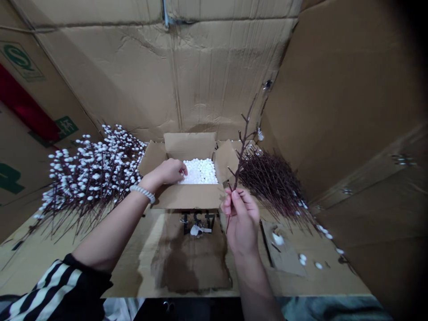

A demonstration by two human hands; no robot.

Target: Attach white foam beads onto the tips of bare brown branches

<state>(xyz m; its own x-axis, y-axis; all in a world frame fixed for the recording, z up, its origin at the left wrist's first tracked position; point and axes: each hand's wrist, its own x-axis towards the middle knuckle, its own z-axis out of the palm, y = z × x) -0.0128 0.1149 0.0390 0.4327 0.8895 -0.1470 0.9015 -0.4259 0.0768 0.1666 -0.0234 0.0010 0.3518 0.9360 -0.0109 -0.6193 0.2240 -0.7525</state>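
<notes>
White foam balls (pixel 199 171) fill the open carton (pixel 189 145); our left hand (pixel 169 173) rests at them, fingers loosely curled, holding nothing visible; our right hand (pixel 241 218) grips a dark twig (pixel 243 151) beside the carton.

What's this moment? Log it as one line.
left hand: at white foam balls in carton | right hand: holding bare dark twig

Left hand (pixel 169 173) palm-down; right hand (pixel 241 219) closed.
</notes>
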